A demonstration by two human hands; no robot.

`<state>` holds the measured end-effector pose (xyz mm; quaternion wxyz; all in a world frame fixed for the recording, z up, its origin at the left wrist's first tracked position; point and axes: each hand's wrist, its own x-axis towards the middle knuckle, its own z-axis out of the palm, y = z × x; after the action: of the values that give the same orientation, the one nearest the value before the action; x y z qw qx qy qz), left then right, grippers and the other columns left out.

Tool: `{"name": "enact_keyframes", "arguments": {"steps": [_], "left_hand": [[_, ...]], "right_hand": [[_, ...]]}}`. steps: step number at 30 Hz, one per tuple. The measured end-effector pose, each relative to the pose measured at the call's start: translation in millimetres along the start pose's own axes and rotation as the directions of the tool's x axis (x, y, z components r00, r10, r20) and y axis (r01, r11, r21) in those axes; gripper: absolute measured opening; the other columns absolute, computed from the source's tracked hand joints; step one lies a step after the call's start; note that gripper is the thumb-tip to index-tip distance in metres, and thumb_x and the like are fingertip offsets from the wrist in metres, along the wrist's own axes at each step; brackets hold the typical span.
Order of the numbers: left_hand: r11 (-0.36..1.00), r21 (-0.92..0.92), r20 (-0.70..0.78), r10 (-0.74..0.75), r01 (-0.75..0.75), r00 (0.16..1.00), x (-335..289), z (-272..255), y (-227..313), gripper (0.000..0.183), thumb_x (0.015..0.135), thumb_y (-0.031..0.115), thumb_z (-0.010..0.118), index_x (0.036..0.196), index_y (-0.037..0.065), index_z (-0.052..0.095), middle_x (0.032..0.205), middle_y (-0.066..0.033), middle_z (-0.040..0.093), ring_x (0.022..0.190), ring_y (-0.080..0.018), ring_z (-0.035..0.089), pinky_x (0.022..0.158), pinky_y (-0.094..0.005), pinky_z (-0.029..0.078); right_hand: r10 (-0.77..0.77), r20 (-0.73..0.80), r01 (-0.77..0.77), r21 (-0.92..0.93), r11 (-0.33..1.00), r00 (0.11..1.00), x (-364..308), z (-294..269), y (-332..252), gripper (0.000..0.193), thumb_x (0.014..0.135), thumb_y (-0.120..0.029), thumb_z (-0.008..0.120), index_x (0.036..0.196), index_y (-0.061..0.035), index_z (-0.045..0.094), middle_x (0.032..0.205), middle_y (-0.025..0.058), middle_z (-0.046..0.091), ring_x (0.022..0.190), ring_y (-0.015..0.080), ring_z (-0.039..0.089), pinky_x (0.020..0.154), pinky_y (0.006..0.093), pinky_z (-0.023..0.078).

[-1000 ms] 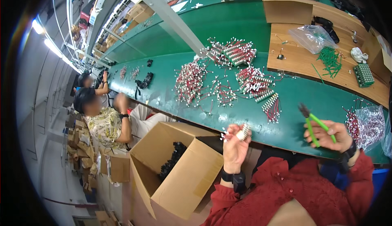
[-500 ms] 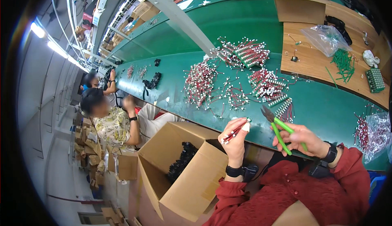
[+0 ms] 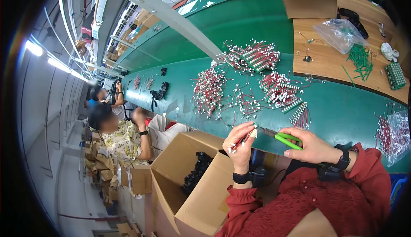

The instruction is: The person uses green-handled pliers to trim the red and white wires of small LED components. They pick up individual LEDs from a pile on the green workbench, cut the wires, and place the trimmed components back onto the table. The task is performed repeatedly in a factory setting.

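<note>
My left hand (image 3: 240, 145) is closed around a small bundle of red wires with white connectors (image 3: 233, 147), its upper end showing at the fingertips. My right hand (image 3: 310, 146) grips green-handled cutting pliers (image 3: 287, 140), the handles squeezed nearly together. The dark jaws reach left to the top of the bundle by my left fingertips; whether they touch it is too small to tell. Beyond my hands, on the green table (image 3: 180, 112), lie a loose heap of red-wired pieces (image 3: 209, 90) and rows of green boards with red wires (image 3: 280, 89).
An open cardboard box (image 3: 205, 198) with black parts (image 3: 197, 170) stands left below the table edge. A wooden board (image 3: 317, 65) at right bears green sticks (image 3: 360, 61) and a clear bag (image 3: 342, 35). A grey post (image 3: 180, 20) crosses the bench. Two people sit along the left.
The pliers have swung left and down to the wire bundle, and their handles have closed. My left hand has shifted slightly left. The whole view has tilted a little.
</note>
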<state>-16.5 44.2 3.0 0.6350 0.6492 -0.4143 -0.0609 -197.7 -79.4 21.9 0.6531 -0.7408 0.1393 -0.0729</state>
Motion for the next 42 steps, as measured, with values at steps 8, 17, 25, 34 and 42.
{"name": "enact_keyframes", "arguments": {"steps": [8,17,25,34,42], "left_hand": [[0.988,0.077,0.04,0.13,-0.133,0.991,5.8,-5.5,4.3,0.026,0.058,-0.011,0.064,0.081,-0.001,0.066,0.086,-0.0133,0.065,0.081,-0.0218,0.061,0.073,-0.0293,0.048],[0.98,0.108,0.059,0.16,-0.165,0.985,11.1,-8.8,4.8,0.022,0.058,-0.007,0.068,0.079,0.0,0.066,0.085,-0.0129,0.064,0.078,-0.0212,0.061,0.071,-0.0288,0.048],[0.959,0.039,0.27,0.26,-0.281,0.927,24.0,-19.6,2.4,0.024,0.056,-0.01,0.069,0.078,0.0,0.066,0.082,-0.0127,0.064,0.077,-0.0224,0.061,0.066,-0.0291,0.049],[0.897,-0.339,0.235,-0.21,0.282,0.949,7.3,-23.2,-29.0,0.016,0.062,-0.008,0.063,0.078,-0.004,0.064,0.087,-0.0152,0.059,0.084,-0.0215,0.057,0.073,-0.0321,0.048],[0.893,-0.354,0.215,-0.21,0.277,0.954,5.3,-29.6,-20.1,0.029,0.06,-0.008,0.067,0.088,-0.003,0.066,0.092,-0.0159,0.063,0.082,-0.0206,0.061,0.075,-0.0266,0.048]], "right_hand": [[-0.05,-0.074,0.038,-0.157,0.987,0.996,-0.7,6.1,4.1,0.055,0.074,-0.017,0.064,0.124,-0.0052,0.043,0.099,0.0098,0.049,0.089,0.0211,0.053,0.074,0.0323,0.045],[-0.062,-0.07,0.052,-0.131,0.99,0.996,3.1,1.8,0.5,0.052,0.074,-0.019,0.063,0.122,-0.0054,0.047,0.095,0.0114,0.05,0.084,0.0227,0.054,0.073,0.0325,0.045],[-0.104,-0.004,0.096,-0.346,0.933,0.995,2.7,-7.1,4.8,0.05,0.075,-0.019,0.062,0.12,-0.0047,0.048,0.085,0.0125,0.054,0.075,0.0235,0.056,0.068,0.0335,0.045],[0.239,0.188,-0.294,0.371,0.881,0.953,4.6,15.5,13.1,0.037,0.079,-0.013,0.057,0.113,-0.0003,0.053,0.079,0.0024,0.054,0.068,0.0102,0.051,0.059,0.0262,0.044],[-0.012,0.066,0.009,0.057,0.998,0.998,7.7,7.9,-3.0,0.046,0.075,-0.016,0.058,0.116,0.0016,0.051,0.086,0.0155,0.06,0.072,0.0179,0.058,0.069,0.0311,0.046]]}}
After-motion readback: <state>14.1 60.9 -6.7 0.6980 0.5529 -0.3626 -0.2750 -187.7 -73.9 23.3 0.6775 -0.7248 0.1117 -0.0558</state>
